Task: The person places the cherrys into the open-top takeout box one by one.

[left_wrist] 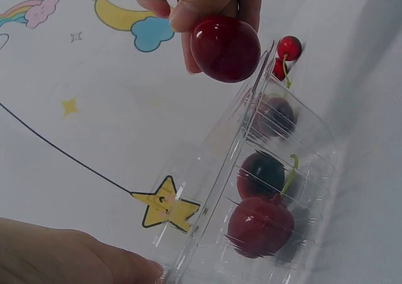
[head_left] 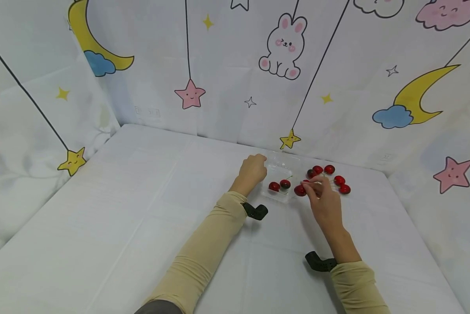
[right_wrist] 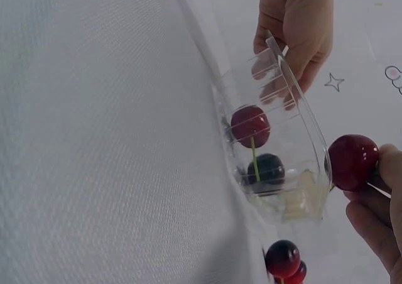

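Observation:
A clear plastic box (head_left: 279, 171) stands toward the back of the white table. My left hand (head_left: 253, 170) grips its left side; in the right wrist view, fingers (right_wrist: 295, 89) of that hand show at the clear wall. Inside the box lie a red cherry (right_wrist: 250, 125) and a darker cherry (right_wrist: 266, 169) with a green stem. At the box's right rim, my right hand (head_left: 326, 203) pinches a glossy red cherry (left_wrist: 225, 49) between thumb and fingers. That cherry is held up level with the rim, outside the box in the right wrist view.
Several loose cherries lie right of the box, among them one at the back (head_left: 329, 169) and one farther right (head_left: 344, 189). A printed white curtain (head_left: 227, 113) hangs behind the table (head_left: 140, 183). Dark wrist mounts (head_left: 256, 212) stick out from both sleeves.

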`<state>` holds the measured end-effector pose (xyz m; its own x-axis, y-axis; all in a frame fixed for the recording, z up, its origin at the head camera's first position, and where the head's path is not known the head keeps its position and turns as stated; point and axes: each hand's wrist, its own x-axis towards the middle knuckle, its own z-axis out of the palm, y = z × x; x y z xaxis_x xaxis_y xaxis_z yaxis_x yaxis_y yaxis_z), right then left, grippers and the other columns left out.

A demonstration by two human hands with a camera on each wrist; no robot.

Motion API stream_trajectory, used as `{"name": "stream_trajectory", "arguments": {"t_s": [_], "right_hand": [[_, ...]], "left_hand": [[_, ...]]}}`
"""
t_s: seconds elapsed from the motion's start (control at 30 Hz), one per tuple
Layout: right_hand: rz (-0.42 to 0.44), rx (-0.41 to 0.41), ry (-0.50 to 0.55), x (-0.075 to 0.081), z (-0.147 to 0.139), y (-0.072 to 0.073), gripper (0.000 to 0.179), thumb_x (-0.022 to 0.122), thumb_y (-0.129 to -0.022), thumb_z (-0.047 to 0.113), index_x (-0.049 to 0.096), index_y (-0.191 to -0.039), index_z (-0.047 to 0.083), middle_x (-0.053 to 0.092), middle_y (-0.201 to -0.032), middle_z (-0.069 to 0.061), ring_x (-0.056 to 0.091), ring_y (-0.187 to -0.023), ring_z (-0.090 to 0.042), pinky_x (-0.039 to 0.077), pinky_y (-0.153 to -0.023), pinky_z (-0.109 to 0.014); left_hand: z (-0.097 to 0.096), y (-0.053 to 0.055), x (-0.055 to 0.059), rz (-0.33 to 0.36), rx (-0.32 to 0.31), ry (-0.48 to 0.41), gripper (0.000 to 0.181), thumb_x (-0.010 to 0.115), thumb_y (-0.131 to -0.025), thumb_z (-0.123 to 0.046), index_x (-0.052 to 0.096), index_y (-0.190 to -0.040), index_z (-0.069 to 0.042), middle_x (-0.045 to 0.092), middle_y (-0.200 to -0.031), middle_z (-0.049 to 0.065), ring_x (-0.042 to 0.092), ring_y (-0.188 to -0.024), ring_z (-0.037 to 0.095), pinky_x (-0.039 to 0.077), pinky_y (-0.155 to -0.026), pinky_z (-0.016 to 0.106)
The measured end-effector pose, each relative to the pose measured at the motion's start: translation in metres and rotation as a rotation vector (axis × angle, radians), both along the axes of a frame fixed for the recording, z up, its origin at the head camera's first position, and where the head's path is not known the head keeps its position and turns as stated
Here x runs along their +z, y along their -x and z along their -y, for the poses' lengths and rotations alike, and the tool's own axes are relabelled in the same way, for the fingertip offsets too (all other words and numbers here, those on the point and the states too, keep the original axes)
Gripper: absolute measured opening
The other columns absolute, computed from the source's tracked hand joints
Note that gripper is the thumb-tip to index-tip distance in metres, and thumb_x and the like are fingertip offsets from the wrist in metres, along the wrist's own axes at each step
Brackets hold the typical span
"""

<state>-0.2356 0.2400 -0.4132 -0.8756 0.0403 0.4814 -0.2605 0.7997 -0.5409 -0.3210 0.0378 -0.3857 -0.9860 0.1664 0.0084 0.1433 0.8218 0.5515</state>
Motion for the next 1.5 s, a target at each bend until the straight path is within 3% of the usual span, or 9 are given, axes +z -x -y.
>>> {"name": "stream_trajectory", "arguments": {"t_s": [0.27, 0.4, 0.53, 0.73, 0.83, 0.93, 1.03, 1.23, 1.5], "right_hand": [[-0.037, 0.033, -0.066, -0.0027, 0.0014, -0.0013, 0.026, 0.06, -0.093, 0.021, 0.054, -0.116, 0.009, 0.072, -0.104, -0.012, 0.069, -0.094, -0.031, 0.054, -0.079, -0.045], [-0.064, 0.048, -0.117, -0.0036, 0.0014, -0.0022, 0.019, 0.059, -0.094, 0.019, 0.062, -0.111, 0.01, 0.073, -0.1, -0.009, 0.069, -0.083, -0.025, 0.055, -0.074, -0.038], [-0.065, 0.054, -0.15, -0.0044, 0.001, -0.0019, 0.019, 0.057, -0.095, 0.019, 0.064, -0.111, 0.012, 0.073, -0.1, -0.009, 0.058, -0.07, -0.018, 0.052, -0.066, -0.029], [-0.062, 0.071, -0.15, -0.006, 0.0004, 0.0004, 0.02, 0.057, -0.095, 0.018, 0.068, -0.109, 0.01, 0.071, -0.103, -0.008, 0.063, -0.086, -0.021, 0.054, -0.076, -0.039], [-0.093, 0.079, -0.149, -0.0063, 0.0008, 0.0013, 0.018, 0.06, -0.093, 0.018, 0.071, -0.105, 0.01, 0.067, -0.101, -0.005, 0.061, -0.087, -0.018, 0.053, -0.074, -0.025], [-0.136, 0.082, -0.141, -0.0061, 0.0016, 0.0015, 0.017, 0.063, -0.091, 0.016, 0.073, -0.102, 0.009, 0.062, -0.098, -0.005, 0.056, -0.082, -0.015, 0.043, -0.068, -0.009], [-0.158, 0.08, -0.132, -0.0054, 0.002, 0.0013, 0.016, 0.065, -0.089, 0.014, 0.074, -0.101, 0.007, 0.06, -0.093, -0.005, 0.052, -0.076, -0.013, 0.035, -0.065, -0.003], [-0.16, 0.061, -0.156, -0.0066, 0.0014, 0.0018, 0.016, 0.065, -0.09, 0.016, 0.073, -0.102, 0.01, 0.061, -0.091, -0.003, 0.05, -0.072, -0.01, 0.037, -0.062, -0.006], [-0.141, 0.031, -0.182, -0.0065, 0.0022, 0.0015, 0.018, 0.067, -0.088, 0.016, 0.073, -0.104, 0.01, 0.065, -0.089, -0.003, 0.058, -0.075, -0.015, 0.051, -0.065, -0.024]], "left_hand": [[-0.0011, 0.0, -0.0007, 0.014, 0.005, -0.002, 0.04, 0.051, -0.094, -0.01, 0.056, -0.133, -0.013, 0.061, -0.131, 0.005, 0.064, -0.093, 0.019, 0.051, -0.066, 0.028], [-0.0017, 0.0002, -0.0009, 0.019, 0.004, 0.001, 0.04, 0.051, -0.094, -0.01, 0.056, -0.134, -0.013, 0.06, -0.131, 0.005, 0.063, -0.092, 0.019, 0.051, -0.065, 0.028], [-0.001, -0.0004, 0.0002, 0.015, 0.0, 0.008, 0.04, 0.051, -0.094, -0.011, 0.056, -0.134, -0.013, 0.061, -0.131, 0.005, 0.064, -0.096, 0.019, 0.052, -0.07, 0.029], [-0.0002, -0.0014, 0.0012, 0.016, -0.002, 0.009, 0.04, 0.051, -0.094, -0.01, 0.056, -0.134, -0.013, 0.061, -0.131, 0.005, 0.065, -0.1, 0.021, 0.053, -0.074, 0.031], [0.0, -0.0009, 0.0013, 0.019, -0.002, 0.009, 0.04, 0.051, -0.094, -0.01, 0.055, -0.134, -0.013, 0.061, -0.131, 0.005, 0.064, -0.096, 0.02, 0.052, -0.071, 0.03], [0.0, 0.0005, 0.0008, 0.024, 0.001, 0.001, 0.041, 0.051, -0.094, -0.01, 0.055, -0.134, -0.013, 0.06, -0.131, 0.005, 0.064, -0.093, 0.02, 0.052, -0.069, 0.029], [-0.0001, 0.0017, 0.0002, 0.03, 0.003, -0.004, 0.041, 0.05, -0.094, -0.01, 0.055, -0.134, -0.014, 0.059, -0.133, 0.004, 0.063, -0.097, 0.02, 0.052, -0.072, 0.03], [0.0002, 0.0019, 0.0005, 0.032, 0.0, -0.008, 0.041, 0.05, -0.094, -0.01, 0.055, -0.135, -0.014, 0.059, -0.133, 0.005, 0.063, -0.105, 0.022, 0.053, -0.077, 0.032], [0.0002, 0.001, 0.0003, 0.027, 0.002, -0.012, 0.041, 0.05, -0.094, -0.009, 0.055, -0.134, -0.013, 0.06, -0.132, 0.005, 0.061, -0.085, 0.018, 0.046, -0.058, 0.025]]}}
